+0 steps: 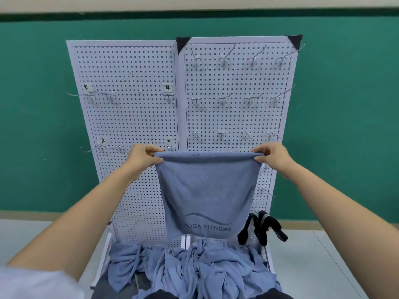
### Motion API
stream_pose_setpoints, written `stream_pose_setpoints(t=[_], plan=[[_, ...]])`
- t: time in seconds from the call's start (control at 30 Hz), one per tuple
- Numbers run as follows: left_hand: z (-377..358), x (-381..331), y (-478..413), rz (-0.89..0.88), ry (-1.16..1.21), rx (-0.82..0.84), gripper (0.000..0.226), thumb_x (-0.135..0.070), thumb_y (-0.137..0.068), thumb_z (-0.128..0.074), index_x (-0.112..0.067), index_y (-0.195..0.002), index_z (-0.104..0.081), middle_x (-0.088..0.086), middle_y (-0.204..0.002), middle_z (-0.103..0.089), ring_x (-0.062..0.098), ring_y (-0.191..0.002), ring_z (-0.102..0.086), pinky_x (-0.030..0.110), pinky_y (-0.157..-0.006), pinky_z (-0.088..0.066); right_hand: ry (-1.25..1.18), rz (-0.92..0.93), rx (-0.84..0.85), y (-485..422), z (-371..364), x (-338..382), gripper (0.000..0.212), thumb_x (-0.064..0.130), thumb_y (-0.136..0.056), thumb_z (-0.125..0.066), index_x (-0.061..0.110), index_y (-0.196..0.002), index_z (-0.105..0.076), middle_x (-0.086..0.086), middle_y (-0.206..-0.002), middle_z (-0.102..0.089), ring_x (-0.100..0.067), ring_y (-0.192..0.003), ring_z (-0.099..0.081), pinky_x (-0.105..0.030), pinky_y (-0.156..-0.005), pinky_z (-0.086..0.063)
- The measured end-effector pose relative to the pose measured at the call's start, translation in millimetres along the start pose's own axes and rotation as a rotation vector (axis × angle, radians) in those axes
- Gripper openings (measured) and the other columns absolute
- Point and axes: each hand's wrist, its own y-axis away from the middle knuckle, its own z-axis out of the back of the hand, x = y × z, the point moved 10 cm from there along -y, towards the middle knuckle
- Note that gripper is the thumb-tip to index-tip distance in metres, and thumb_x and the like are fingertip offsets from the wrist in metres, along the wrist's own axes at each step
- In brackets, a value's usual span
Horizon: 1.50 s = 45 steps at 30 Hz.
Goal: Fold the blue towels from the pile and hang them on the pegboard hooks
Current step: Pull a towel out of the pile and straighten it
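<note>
Holding a blue towel (pixel 205 190) up by its 2 top corners, the person is standing in front of a white pegboard (pixel 125 117) made of 2 upright panels set side by side. The left hand (pixel 143 157) is pinching the towel's left corner, thumb on top and fingers curled underneath. The right hand (pixel 271 157) is gripping the right corner the same way. Between them the top edge is stretching nearly level as a rounded fold, so the cloth is hanging doubled. It is covering the lower middle of the board where the 2 panels meet. A wave line and the words YOGA FITNESS are showing near its bottom edge.

That bottom edge is hanging just above the pile (pixel 194 264) of crumpled blue towels, which is lying at the foot of the board. Bare metal hooks (pixel 224 59) are sticking out of the pegboard in rows, denser on the right panel. Small paper labels (pixel 168 87) are sitting above some hooks on the left panel. A black strappy item (pixel 261 229) is dangling low on the right panel, just beside the towel's lower right corner. A green wall (pixel 32 104) is running behind everything, and a white sleeve (pixel 32 283) is showing at the lower left.
</note>
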Motion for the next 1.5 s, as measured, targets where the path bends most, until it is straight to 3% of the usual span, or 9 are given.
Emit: stream_pose_setpoints(t=[0.17,0.3,0.37,0.5,0.7,1.0,1.17,1.33,1.5], plan=[[7.6,9.3,-1.8,-0.05,-0.047,0.016,0.012,-0.008,-0.089,-0.065,-0.014,-0.08,-0.071,0.005,-0.075,-0.059,0.016,-0.072,-0.049,0.026,-0.069,-0.043,0.119,0.04,-0.05,-1.3,3.3,-3.6,0.01,0.014,-0.091,-0.063,0.014,-0.082,-0.068,-0.003,-0.08,-0.061,-0.013,-0.07,-0.049,-0.018,-0.058,-0.038],[-3.4,19.9,1.2,0.055,0.29,0.216,0.017,-0.019,-0.093,-0.06,-0.004,-0.097,-0.066,0.001,-0.085,-0.064,0.015,-0.08,-0.057,0.022,-0.076,-0.05,-0.435,-0.125,0.116,1.8,-12.0,-25.5,0.015,0.022,-0.09,-0.065,0.014,-0.078,-0.06,-0.001,-0.083,-0.063,-0.013,-0.078,-0.058,-0.024,-0.075,-0.051],[-9.6,35.2,0.1,0.188,0.443,0.217,0.014,-0.02,-0.09,-0.063,-0.007,-0.092,-0.066,0.002,-0.079,-0.062,0.014,-0.07,-0.055,0.022,-0.067,-0.053,-0.605,-0.236,0.141,3.8,-23.2,-37.9,0.015,0.025,-0.088,-0.067,0.013,-0.082,-0.059,-0.001,-0.082,-0.062,-0.012,-0.071,-0.057,-0.02,-0.065,-0.054],[-28.2,61.9,3.1,0.397,0.515,0.059,0.009,-0.014,-0.087,-0.068,-0.006,-0.09,-0.065,0.003,-0.061,-0.065,0.011,-0.051,-0.061,0.021,-0.049,-0.052,-0.642,-0.386,0.046,7.5,-46.5,-50.4,0.016,0.017,-0.088,-0.067,0.009,-0.079,-0.057,-0.003,-0.069,-0.057,-0.011,-0.057,-0.051,-0.017,-0.051,-0.051],[-97.7,26.5,27.3,0.306,0.523,0.144,0.007,-0.007,-0.088,-0.064,-0.007,-0.081,-0.066,0.001,-0.062,-0.068,0.008,-0.05,-0.064,0.021,-0.057,-0.053,-0.717,-0.295,0.163,18.5,-104.4,-4.4,0.005,0.005,-0.091,-0.062,0.001,-0.092,-0.065,-0.007,-0.072,-0.055,-0.011,-0.058,-0.053,-0.017,-0.06,-0.055],[-127.0,2.3,36.7,0.123,0.407,0.136,0.011,-0.015,-0.089,-0.067,-0.006,-0.09,-0.072,-0.001,-0.073,-0.07,0.003,-0.058,-0.066,0.018,-0.063,-0.056,-0.603,-0.115,0.095,29.3,-121.3,27.1,0.006,0.005,-0.085,-0.068,0.007,-0.09,-0.066,-0.009,-0.087,-0.066,-0.014,-0.074,-0.065,-0.024,-0.067,-0.058],[-125.7,-2.5,34.0,0.056,0.349,0.161,0.017,-0.023,-0.085,-0.072,-0.008,-0.094,-0.072,0.001,-0.082,-0.072,0.005,-0.068,-0.067,0.016,-0.063,-0.053,-0.712,-0.088,0.221,37.8,-128.9,32.7,0.027,-0.009,-0.089,-0.052,0.01,-0.091,-0.071,-0.005,-0.084,-0.073,-0.011,-0.076,-0.07,-0.021,-0.072,-0.057],[-125.5,1.3,31.9,0.046,0.265,0.163,0.009,-0.01,-0.09,-0.062,-0.008,-0.084,-0.068,-0.004,-0.067,-0.06,0.005,-0.059,-0.056,0.015,-0.059,-0.048,-0.754,-0.129,0.345,43.9,-140.1,21.1,0.035,-0.016,-0.088,-0.044,0.003,-0.111,-0.062,-0.014,-0.109,-0.07,-0.021,-0.099,-0.069,-0.026,-0.086,-0.056],[-128.8,0.1,30.2,0.042,0.307,0.248,0.014,-0.011,-0.091,-0.051,-0.007,-0.088,-0.064,0.008,-0.079,-0.052,0.02,-0.074,-0.044,0.029,-0.067,-0.037,-0.606,-0.146,0.176,34.4,-119.0,-14.3,0.034,-0.004,-0.085,-0.063,0.016,-0.11,-0.057,-0.01,-0.118,-0.061,-0.018,-0.099,-0.062,-0.033,-0.089,-0.053]])
